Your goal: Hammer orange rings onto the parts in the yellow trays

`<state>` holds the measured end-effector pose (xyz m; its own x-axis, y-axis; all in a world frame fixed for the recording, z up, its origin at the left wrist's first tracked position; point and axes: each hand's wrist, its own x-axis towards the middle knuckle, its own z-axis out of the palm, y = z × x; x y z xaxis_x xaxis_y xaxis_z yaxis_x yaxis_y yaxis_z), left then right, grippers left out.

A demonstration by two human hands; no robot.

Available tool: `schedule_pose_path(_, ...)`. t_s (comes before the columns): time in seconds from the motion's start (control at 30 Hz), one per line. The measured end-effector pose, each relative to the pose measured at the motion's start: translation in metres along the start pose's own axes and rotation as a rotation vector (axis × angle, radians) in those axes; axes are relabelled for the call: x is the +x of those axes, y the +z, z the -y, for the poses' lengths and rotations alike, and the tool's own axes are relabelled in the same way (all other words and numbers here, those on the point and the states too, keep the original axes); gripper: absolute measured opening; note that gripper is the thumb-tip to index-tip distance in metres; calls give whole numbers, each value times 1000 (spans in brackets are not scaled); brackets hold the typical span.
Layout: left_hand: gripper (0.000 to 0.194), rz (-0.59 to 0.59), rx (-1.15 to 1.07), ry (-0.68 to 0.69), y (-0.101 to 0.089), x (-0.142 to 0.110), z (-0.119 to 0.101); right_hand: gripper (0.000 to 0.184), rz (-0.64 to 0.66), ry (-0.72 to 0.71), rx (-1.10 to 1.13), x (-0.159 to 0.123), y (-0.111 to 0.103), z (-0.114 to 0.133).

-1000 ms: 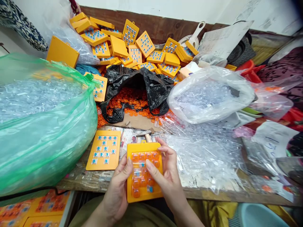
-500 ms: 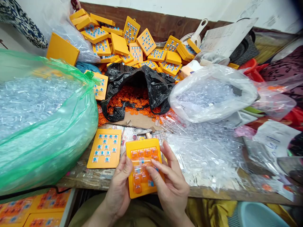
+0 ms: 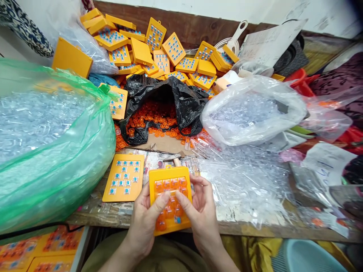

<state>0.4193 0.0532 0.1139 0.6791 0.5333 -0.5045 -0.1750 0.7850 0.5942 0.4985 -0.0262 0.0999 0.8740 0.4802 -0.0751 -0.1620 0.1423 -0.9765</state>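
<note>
A yellow board (image 3: 170, 173) with orange translucent keycaps on its face is held over the bench's front edge. My left hand (image 3: 144, 215) grips its left side, thumb laid across the keycaps. On the opposite side, my right hand (image 3: 202, 209) wraps the edge, its thumb tip pressing near the middle of the face. Both thumbs meet close together and cover part of the keycap rows. One bare blue switch (image 3: 177, 219) shows near the lower right of the board. A second yellow board (image 3: 122, 178), with blue switches and no keycaps, lies flat to the left.
A black bag (image 3: 181, 102) spills orange keycaps behind my hands. Clear plastic pieces fill a green bag (image 3: 70, 158) at left and a white bag (image 3: 252, 109) at right; more lie loose (image 3: 244, 181). A hammer (image 3: 176, 156) rests ahead. Yellow boards (image 3: 141, 52) are heaped behind.
My right fingers have gone from above the board's face back around its right edge. My left thumb has slid inward across the keycaps, beside the right thumb.
</note>
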Motion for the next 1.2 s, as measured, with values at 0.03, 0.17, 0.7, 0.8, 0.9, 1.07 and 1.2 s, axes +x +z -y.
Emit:
schedule_pose_path(0.03,63,-7,27,12,0,1,1,41,33,53,23,1,1,1)
schedule_pose_path(0.17,58,-86,91,63,2,2,3,47,26,78,19,-1,7,-1)
schedule_pose_path(0.7,57,-244,-90,-90,10,-1,-40,10,32,-305,-1033,141,-4,15)
schedule_pose_path(0.8,74,-82,-77,-139,1,-2,-41,17,-2,-275,-1012,152,-3,15)
schedule_pose_path(0.9,84,91,-79,-174,-6,0,-41,22,-61,-258,-878,152,-14,30)
schedule_pose_path(1.07,79,127,-107,-165,-3,7,-36,43,44,-133,-590,93,-35,53)
schedule_pose_path(1.2,82,215,-81,-106,4,8,-31,25,233,119,-308,27,-31,37)
